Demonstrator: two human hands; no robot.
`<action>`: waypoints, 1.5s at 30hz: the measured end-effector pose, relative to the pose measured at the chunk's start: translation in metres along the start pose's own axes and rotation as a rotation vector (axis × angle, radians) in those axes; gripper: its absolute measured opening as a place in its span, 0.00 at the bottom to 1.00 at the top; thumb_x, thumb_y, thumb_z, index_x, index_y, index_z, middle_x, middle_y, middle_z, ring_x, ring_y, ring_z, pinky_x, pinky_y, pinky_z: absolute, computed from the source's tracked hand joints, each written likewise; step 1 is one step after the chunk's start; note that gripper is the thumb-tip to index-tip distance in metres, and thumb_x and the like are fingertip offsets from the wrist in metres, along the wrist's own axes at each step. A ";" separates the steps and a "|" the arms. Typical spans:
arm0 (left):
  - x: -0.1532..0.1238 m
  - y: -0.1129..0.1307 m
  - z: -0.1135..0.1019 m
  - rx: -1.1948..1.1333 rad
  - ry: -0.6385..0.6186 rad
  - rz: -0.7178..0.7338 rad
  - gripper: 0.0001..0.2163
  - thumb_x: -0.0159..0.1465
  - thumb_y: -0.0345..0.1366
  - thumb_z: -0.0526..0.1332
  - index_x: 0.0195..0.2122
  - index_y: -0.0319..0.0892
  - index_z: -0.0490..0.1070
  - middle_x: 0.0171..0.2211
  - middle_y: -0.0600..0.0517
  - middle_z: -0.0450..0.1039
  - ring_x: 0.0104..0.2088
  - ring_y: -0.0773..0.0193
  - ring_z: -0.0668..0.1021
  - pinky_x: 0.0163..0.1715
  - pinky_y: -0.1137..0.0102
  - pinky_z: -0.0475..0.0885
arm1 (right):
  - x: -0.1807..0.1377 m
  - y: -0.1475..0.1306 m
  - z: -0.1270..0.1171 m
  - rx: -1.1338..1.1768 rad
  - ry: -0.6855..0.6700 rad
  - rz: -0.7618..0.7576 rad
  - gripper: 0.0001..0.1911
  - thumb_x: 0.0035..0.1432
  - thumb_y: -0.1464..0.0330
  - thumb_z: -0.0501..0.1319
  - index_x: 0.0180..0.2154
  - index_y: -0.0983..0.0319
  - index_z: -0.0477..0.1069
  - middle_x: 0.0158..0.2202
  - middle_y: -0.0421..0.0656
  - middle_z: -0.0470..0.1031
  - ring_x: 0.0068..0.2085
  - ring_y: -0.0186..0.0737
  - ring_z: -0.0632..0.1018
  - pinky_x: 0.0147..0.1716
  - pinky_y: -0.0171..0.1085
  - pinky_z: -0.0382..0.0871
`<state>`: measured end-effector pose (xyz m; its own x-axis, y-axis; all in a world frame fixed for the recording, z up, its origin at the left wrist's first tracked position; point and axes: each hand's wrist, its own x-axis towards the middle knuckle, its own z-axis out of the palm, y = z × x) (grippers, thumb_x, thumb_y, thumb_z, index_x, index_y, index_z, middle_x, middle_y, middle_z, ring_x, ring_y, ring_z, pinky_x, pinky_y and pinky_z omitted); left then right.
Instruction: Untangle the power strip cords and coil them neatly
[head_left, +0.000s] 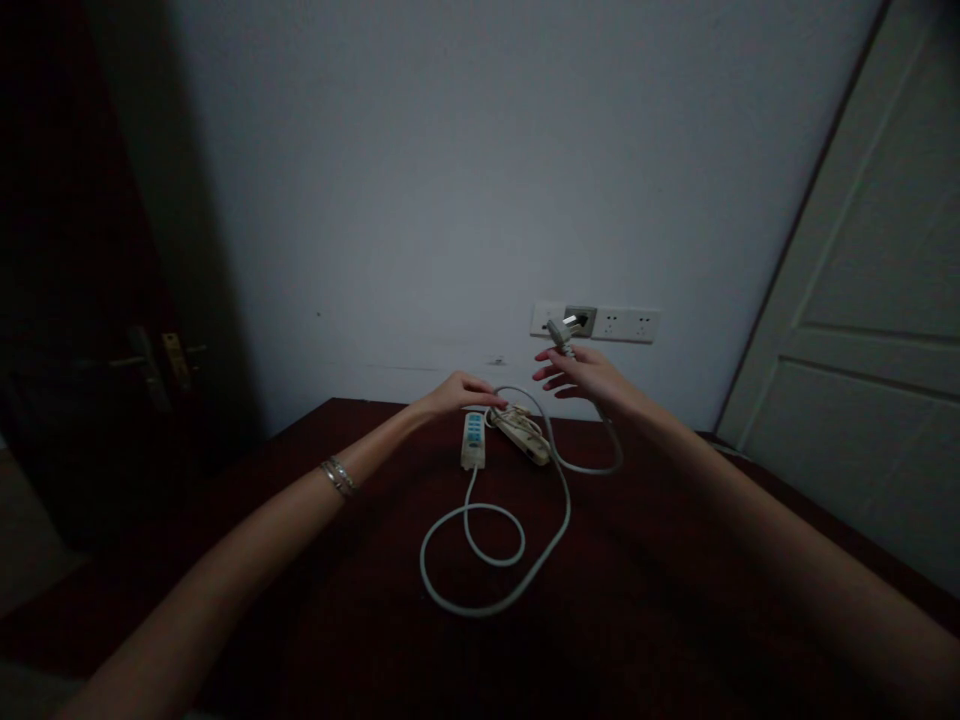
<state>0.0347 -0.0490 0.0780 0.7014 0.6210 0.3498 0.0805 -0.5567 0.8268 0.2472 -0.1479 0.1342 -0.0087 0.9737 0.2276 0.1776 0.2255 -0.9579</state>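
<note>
Power strip [473, 440], off-white and blue-faced, lay trailing looped pale cord [568, 508]; right hand [581, 370] pinched upraised plug [558, 332]; left hand [461, 391] reached near cord, grip unclear.

The dark red tabletop [337, 600] supports a blue-socketed power strip [473, 454]. The strip's white cord [480, 612] exits its near end and lies in loops on the surface. A second power strip [537, 453] lies obliquely, just right of the first.

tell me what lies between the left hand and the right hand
In the head view, a curve of pale cord shows between the left hand and right hand.
</note>
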 end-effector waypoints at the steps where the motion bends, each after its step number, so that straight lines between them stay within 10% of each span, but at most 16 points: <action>1: -0.010 -0.004 -0.011 0.035 -0.023 -0.070 0.11 0.53 0.38 0.65 0.31 0.34 0.76 0.31 0.46 0.77 0.34 0.64 0.76 0.39 0.69 0.68 | 0.001 0.001 -0.008 0.007 0.034 -0.007 0.09 0.57 0.63 0.57 0.36 0.61 0.68 0.31 0.46 0.74 0.26 0.34 0.73 0.25 0.34 0.64; 9: -0.082 -0.055 -0.059 -0.021 -0.131 -0.463 0.17 0.49 0.30 0.62 0.41 0.35 0.68 0.25 0.51 0.76 0.28 0.65 0.77 0.35 0.68 0.69 | 0.013 -0.006 -0.050 0.602 0.056 0.029 0.15 0.65 0.66 0.44 0.29 0.62 0.61 0.14 0.35 0.56 0.14 0.24 0.56 0.14 0.26 0.48; 15: -0.075 -0.009 -0.060 -0.241 -0.609 -0.584 0.35 0.44 0.30 0.67 0.56 0.43 0.60 0.48 0.46 0.71 0.44 0.56 0.76 0.46 0.61 0.67 | 0.023 -0.013 -0.034 0.839 -0.064 0.005 0.17 0.66 0.67 0.41 0.26 0.62 0.58 0.15 0.33 0.51 0.14 0.23 0.51 0.13 0.25 0.44; 22: -0.013 0.039 0.012 -0.111 -0.365 -0.256 0.24 0.50 0.37 0.67 0.50 0.43 0.68 0.47 0.47 0.72 0.46 0.62 0.74 0.45 0.67 0.67 | 0.023 -0.020 0.002 0.987 -0.192 0.070 0.17 0.67 0.69 0.40 0.26 0.62 0.56 0.14 0.32 0.50 0.13 0.24 0.51 0.10 0.25 0.43; 28: 0.007 0.026 0.067 -0.379 -0.690 -0.222 0.12 0.55 0.42 0.64 0.34 0.37 0.71 0.30 0.47 0.74 0.29 0.64 0.76 0.29 0.70 0.70 | 0.026 -0.020 -0.002 1.104 -0.153 0.027 0.17 0.67 0.68 0.40 0.26 0.62 0.56 0.14 0.31 0.50 0.12 0.23 0.52 0.10 0.23 0.43; 37: 0.017 0.011 0.031 -0.510 -0.165 -0.140 0.11 0.61 0.42 0.57 0.30 0.38 0.65 0.12 0.64 0.46 0.10 0.78 0.48 0.08 0.81 0.46 | 0.038 0.044 -0.033 1.021 0.202 0.202 0.15 0.65 0.62 0.43 0.33 0.62 0.62 0.28 0.45 0.74 0.29 0.34 0.75 0.26 0.33 0.70; 45: 0.002 0.050 0.029 -0.299 0.075 0.000 0.13 0.62 0.42 0.54 0.27 0.38 0.67 0.11 0.63 0.47 0.11 0.77 0.51 0.10 0.80 0.52 | 0.010 0.088 -0.014 0.766 -0.400 0.432 0.30 0.64 0.55 0.38 0.36 0.70 0.70 0.26 0.49 0.75 0.23 0.36 0.76 0.21 0.33 0.70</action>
<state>0.0607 -0.0914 0.1069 0.6464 0.6659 0.3725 -0.1394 -0.3769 0.9157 0.2764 -0.1188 0.0543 -0.4525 0.8848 -0.1115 -0.4449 -0.3323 -0.8317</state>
